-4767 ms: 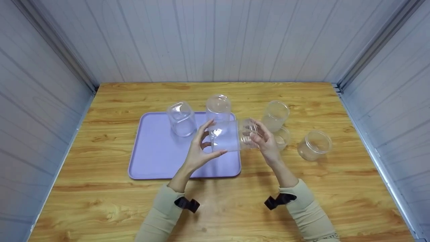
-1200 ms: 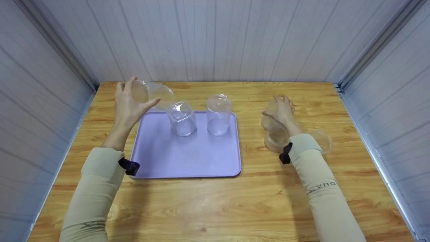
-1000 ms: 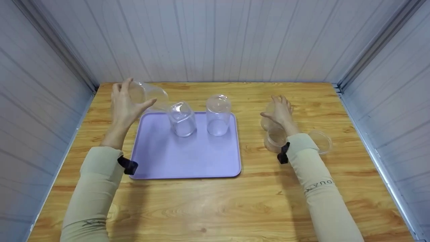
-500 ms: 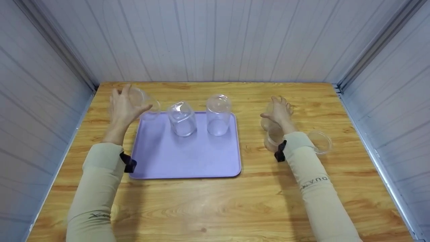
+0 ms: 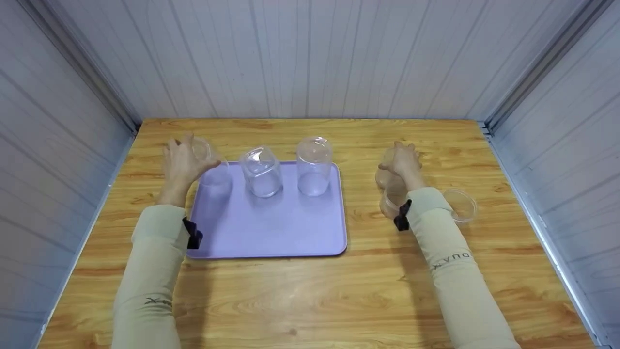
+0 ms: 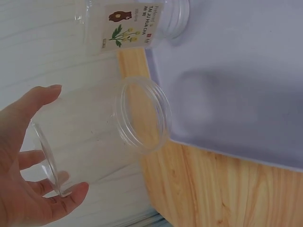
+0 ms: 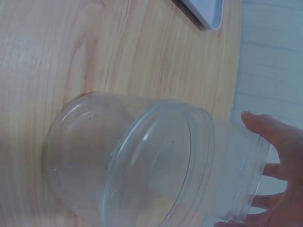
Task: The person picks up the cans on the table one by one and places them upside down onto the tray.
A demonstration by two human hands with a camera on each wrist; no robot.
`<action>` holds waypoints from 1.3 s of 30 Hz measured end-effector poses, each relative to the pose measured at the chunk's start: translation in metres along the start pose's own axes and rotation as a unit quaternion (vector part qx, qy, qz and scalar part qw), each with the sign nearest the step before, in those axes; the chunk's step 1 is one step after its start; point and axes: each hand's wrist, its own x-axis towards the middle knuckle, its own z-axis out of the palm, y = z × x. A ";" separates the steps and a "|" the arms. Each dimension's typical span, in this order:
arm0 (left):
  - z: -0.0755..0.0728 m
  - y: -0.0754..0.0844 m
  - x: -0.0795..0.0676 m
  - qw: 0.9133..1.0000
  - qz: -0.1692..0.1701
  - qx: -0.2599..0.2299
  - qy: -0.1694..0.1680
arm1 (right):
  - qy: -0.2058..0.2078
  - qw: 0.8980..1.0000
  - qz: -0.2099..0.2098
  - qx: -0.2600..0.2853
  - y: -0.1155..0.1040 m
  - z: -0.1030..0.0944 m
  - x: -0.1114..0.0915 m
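My left hand (image 5: pixel 181 160) grips a clear plastic jar (image 5: pixel 216 172) over the back left corner of the lilac tray (image 5: pixel 266 237). In the left wrist view, the fingers and thumb are spread round the jar's base, and its ringed mouth faces the tray. Two more clear jars, one squarish (image 5: pixel 262 177) and one round (image 5: pixel 315 167), stand mouth down along the tray's back. Over on the right, my right hand (image 5: pixel 406 162) holds another clear jar (image 5: pixel 384 177) by its upper end. Its thumb and fingers reach round the rim in the right wrist view.
In front of the right-hand jar stands an open clear jar (image 5: pixel 391 201), mouth up. Farther right is one more jar (image 5: pixel 462 206), partly behind the sleeve. A label (image 6: pixel 128 26) shows on a jar on the tray. Pale panel walls (image 5: pixel 310 58) enclose the wooden table (image 5: pixel 290 300).
Earlier both hands held one jar in the middle. Since then my left hand has carried it left and lowered it toward the tray. My right hand let go and took hold of another jar.
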 end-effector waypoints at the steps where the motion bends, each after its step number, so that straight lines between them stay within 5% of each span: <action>1: 0.002 0.000 0.001 1.000 -0.002 0.003 -0.003 | 0.000 1.000 -0.001 0.000 0.000 0.000 0.000; 39: 0.038 0.000 0.022 0.996 -0.020 0.071 -0.059 | 0.096 0.991 -0.077 0.061 -0.004 -0.021 -0.013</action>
